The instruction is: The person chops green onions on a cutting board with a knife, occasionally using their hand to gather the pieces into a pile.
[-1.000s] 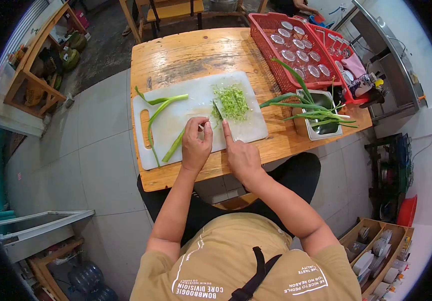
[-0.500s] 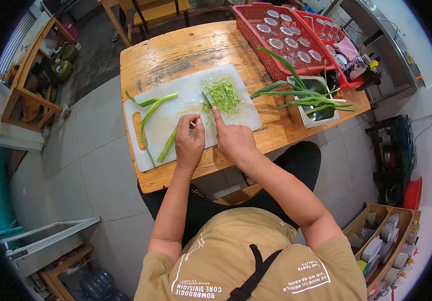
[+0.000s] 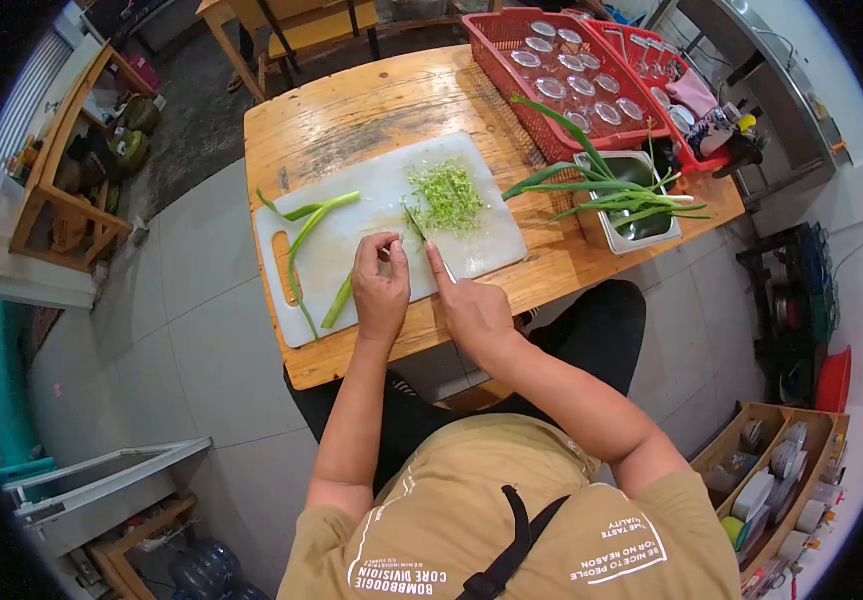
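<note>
On the white cutting board (image 3: 351, 235), my right hand (image 3: 473, 312) is closed round a small knife (image 3: 415, 222), its index finger laid along the top. My left hand (image 3: 381, 292) has its fingers bent round a green onion stalk (image 3: 337, 302), whose end sticks out at the left of the hand. The knife tip rests between that hand and a heap of chopped green onion (image 3: 444, 197). Another green onion (image 3: 316, 215) lies bent across the board's left part, near the handle slot.
More green onions (image 3: 601, 188) lie over a metal container (image 3: 633, 228) at the table's right. Behind it stands a red crate (image 3: 541, 110) of glasses, beside a second red basket (image 3: 641, 50). The wooden table (image 3: 341, 100) has its near edge close to my legs.
My right hand and the knife have moved slightly down, away from the chopped heap. My left hand stays at about the same place. The whole view has shifted a little.
</note>
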A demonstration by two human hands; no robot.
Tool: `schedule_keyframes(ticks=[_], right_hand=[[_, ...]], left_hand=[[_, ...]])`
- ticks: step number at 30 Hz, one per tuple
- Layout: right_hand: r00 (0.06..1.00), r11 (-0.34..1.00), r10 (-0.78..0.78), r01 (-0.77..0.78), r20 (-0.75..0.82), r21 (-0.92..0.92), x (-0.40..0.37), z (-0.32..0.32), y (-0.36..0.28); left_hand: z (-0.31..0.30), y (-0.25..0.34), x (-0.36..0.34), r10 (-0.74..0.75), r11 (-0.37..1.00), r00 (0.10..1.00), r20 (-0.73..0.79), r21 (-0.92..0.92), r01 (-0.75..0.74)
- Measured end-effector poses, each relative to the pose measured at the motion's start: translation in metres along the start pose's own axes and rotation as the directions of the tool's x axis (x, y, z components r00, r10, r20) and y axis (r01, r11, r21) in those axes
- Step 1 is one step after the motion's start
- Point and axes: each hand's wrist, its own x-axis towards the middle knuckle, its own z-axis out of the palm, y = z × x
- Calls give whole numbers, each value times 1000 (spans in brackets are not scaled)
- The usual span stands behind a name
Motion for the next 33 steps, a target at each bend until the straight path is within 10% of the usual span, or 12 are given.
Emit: schedule_keyframes(ticks=[12, 18, 23, 33], right_hand=[[997, 998, 13, -9, 71, -54, -4, -9, -10], [977, 999, -7, -4, -211, -53, 27, 14, 0], [991, 994, 106, -102, 85, -48, -3, -8, -7], [996, 996, 39, -45, -78, -77, 19, 6, 18]], left_hand=[[1, -1, -1, -31, 999, 999, -20, -29, 31], [2, 1, 0, 24, 1000, 1000, 10, -18, -23], [1, 0, 1, 8, 1000, 999, -35, -18, -8], [0, 4, -1, 10, 1000, 1000, 13, 20, -11]])
